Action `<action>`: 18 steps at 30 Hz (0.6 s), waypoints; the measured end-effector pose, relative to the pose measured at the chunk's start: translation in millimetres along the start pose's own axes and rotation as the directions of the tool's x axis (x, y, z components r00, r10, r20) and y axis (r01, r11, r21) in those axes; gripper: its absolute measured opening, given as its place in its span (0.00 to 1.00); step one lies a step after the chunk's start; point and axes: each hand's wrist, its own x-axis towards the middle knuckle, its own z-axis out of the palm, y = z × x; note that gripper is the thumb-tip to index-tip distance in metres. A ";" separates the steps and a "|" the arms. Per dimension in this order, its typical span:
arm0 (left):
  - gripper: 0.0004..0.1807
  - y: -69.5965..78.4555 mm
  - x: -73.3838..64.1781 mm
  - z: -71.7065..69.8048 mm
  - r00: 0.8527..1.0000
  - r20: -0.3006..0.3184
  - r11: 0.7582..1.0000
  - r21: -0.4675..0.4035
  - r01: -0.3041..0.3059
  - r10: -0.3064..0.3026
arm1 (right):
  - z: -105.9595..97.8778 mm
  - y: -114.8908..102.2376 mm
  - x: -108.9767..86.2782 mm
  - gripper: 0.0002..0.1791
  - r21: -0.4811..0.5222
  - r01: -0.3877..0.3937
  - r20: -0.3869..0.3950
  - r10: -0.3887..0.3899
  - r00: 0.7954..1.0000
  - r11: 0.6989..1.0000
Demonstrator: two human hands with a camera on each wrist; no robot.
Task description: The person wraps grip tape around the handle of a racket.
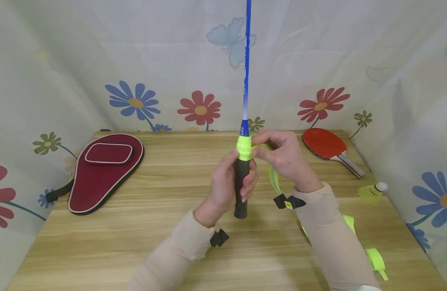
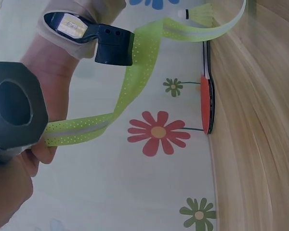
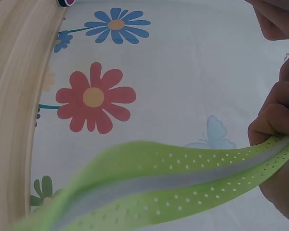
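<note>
A badminton racket with a blue shaft point(image 1: 247, 72) stands upright in the middle of the head view, its top out of frame. My left hand point(image 1: 223, 182) grips its black handle point(image 1: 241, 173), with the thumb up by the yellow-green wrap. That perforated grip tape point(image 1: 244, 147) is wound round the upper end of the handle. On the right, my right hand point(image 1: 285, 155) pinches the tape close beside the wound part. The loose tape point(image 2: 139, 67) trails from the right hand down toward the table in the left wrist view, a grey strip along its back.
A dark red paddle case point(image 1: 107, 178) lies at the left. To the right are a red table tennis paddle point(image 1: 324, 144) and a yellow shuttlecock point(image 1: 370, 192). The tape's curled end point(image 1: 375, 259) rests on the wooden table near my right forearm. Flowered curtains surround the table.
</note>
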 end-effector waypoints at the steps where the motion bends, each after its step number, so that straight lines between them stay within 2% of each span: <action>1: 0.25 -0.2 0.4 -0.3 1.000 0.011 1.000 0.001 -0.003 0.003 | -0.4 1.9 0.2 0.11 0.004 0.002 0.010 -0.002 1.000 1.000; 6: 0.25 -2.4 1.7 -2.2 0.998 0.069 1.000 -0.030 -0.007 0.009 | -0.5 7.4 0.9 0.29 -0.019 -0.032 0.073 0.034 0.997 0.999; 8: 0.25 -3.4 2.0 -3.4 0.996 0.093 0.998 -0.055 -0.003 0.008 | 0.4 6.8 0.8 0.34 -0.035 -0.053 0.105 0.057 0.993 0.998; 11: 0.25 -3.6 2.9 -4.5 0.992 0.124 0.998 -0.068 0.003 0.005 | 1.8 4.0 0.2 0.33 -0.037 -0.050 0.130 0.054 0.990 0.998; 14: 0.26 -2.7 3.9 -4.6 0.991 0.136 0.999 -0.044 0.019 -0.012 | 2.0 -0.3 -1.3 0.30 -0.034 0.004 0.102 -0.001 0.995 0.999; 18: 0.27 -1.2 4.9 -4.3 0.994 0.101 0.999 0.018 0.029 -0.031 | 2.9 -6.9 -2.6 0.27 -0.046 0.064 0.048 -0.061 0.997 0.997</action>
